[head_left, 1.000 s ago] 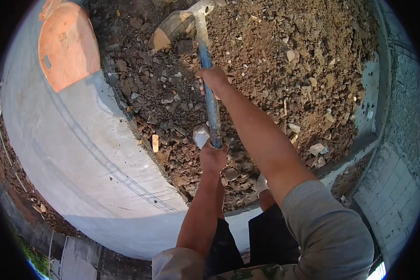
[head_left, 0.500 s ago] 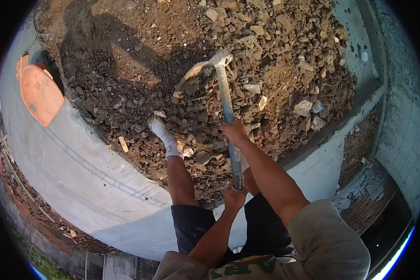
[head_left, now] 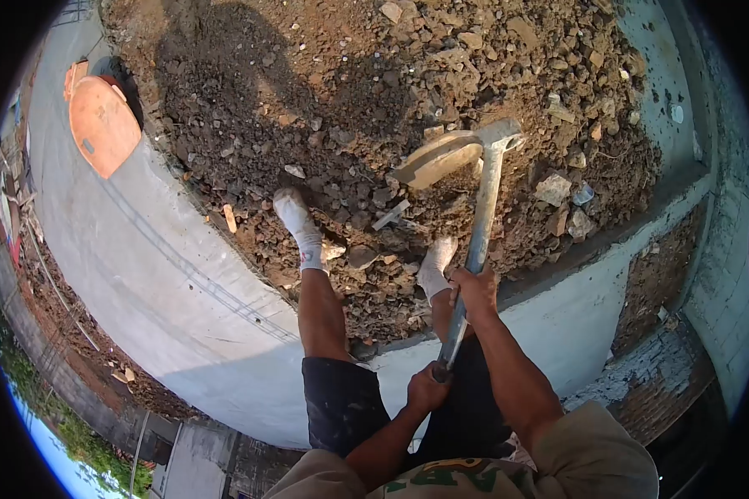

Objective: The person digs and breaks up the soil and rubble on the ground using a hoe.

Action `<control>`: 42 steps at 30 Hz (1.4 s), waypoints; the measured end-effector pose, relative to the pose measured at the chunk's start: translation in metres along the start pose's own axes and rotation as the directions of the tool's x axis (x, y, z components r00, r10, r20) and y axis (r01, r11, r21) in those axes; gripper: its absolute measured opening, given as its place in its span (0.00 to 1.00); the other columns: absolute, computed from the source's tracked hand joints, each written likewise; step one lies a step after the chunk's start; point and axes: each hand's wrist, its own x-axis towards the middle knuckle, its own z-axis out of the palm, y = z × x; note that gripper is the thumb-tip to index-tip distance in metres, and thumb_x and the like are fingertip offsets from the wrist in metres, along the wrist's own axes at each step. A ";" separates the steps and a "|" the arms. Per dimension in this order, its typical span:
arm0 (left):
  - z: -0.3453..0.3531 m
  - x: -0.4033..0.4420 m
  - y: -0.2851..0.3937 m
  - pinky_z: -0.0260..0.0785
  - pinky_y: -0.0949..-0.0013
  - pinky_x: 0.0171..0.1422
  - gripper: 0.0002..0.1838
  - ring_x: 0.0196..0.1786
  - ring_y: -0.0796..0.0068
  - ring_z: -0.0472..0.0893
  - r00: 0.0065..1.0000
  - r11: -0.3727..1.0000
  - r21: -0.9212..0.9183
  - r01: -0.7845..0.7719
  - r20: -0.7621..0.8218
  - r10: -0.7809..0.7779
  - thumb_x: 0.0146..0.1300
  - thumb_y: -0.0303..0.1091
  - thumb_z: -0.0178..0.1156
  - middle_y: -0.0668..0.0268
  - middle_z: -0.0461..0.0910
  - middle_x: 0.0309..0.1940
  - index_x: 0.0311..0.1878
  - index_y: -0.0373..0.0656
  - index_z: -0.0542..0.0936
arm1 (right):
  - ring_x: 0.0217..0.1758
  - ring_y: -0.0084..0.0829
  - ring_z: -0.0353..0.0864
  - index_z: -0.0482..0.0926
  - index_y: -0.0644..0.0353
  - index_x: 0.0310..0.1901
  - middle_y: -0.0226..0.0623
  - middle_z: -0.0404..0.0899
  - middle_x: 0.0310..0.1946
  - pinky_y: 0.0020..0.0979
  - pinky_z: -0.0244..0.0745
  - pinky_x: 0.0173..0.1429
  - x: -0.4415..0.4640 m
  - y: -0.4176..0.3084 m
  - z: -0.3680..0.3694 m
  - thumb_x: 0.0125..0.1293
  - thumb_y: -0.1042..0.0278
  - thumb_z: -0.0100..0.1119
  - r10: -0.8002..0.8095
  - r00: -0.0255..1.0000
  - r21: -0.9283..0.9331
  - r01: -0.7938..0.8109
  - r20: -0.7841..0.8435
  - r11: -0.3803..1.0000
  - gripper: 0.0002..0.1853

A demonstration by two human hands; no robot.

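A hoe (head_left: 484, 204) with a long grey pole handle slants over the broken soil (head_left: 349, 125). My left hand (head_left: 429, 389) is wrapped round the butt end of the handle, close to my body. Higher up the same handle, my right hand (head_left: 476, 293) is closed round it. The broad, dirt-coloured blade (head_left: 441, 158) points left from the metal socket at the far end and is at or just above the soil; exact contact I cannot tell. My two feet in light socks stand on the rubble.
Stones and brick bits lie through the soil, including a pale block (head_left: 553, 190). An orange plastic piece (head_left: 104, 126) with a slot sits on the smooth concrete ledge (head_left: 175, 258) at left. A concrete wall edge (head_left: 682, 195) borders the soil on the right.
The hoe head has shifted right and slightly nearer, with its blade now turned to show its broad face. Both hands keep hold of the handle; my right hand has come lower and further right.
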 end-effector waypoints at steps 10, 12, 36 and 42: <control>-0.200 0.156 0.047 0.67 0.68 0.26 0.07 0.20 0.77 0.74 0.943 0.943 -0.181 -0.279 -0.237 0.234 0.57 0.30 0.63 0.67 0.76 0.18 0.31 0.39 0.75 | 0.15 0.33 0.77 0.75 0.67 0.25 0.41 0.75 0.15 0.35 0.73 0.21 0.103 -0.093 0.226 0.55 0.66 0.62 -0.237 0.925 0.088 0.221 0.297 0.971 0.12; -0.192 0.142 0.034 0.62 0.69 0.20 0.07 0.16 0.81 0.71 0.991 0.919 -0.375 -0.118 -0.101 0.086 0.56 0.28 0.63 0.71 0.73 0.15 0.27 0.40 0.74 | 0.20 0.34 0.81 0.74 0.75 0.37 0.46 0.80 0.23 0.34 0.79 0.30 0.116 -0.059 0.236 0.58 0.64 0.58 -0.068 0.951 -0.232 0.143 0.302 0.962 0.17; -0.125 0.099 0.024 0.76 0.56 0.38 0.19 0.33 0.53 0.84 0.929 0.806 0.487 -0.337 0.035 0.368 0.55 0.47 0.68 0.56 0.83 0.28 0.43 0.45 0.80 | 0.13 0.33 0.74 0.76 0.66 0.25 0.38 0.74 0.17 0.36 0.72 0.17 0.058 -0.008 0.031 0.52 0.72 0.63 -0.082 0.996 0.566 0.058 0.017 0.823 0.07; -0.044 0.112 0.015 0.59 0.74 0.16 0.15 0.12 0.84 0.68 0.989 0.944 -0.331 0.000 0.141 0.049 0.55 0.31 0.70 0.73 0.71 0.13 0.19 0.43 0.74 | 0.25 0.35 0.83 0.78 0.76 0.39 0.48 0.81 0.24 0.37 0.80 0.35 0.112 -0.016 0.038 0.58 0.66 0.56 0.057 0.988 -0.301 -0.013 0.140 0.954 0.17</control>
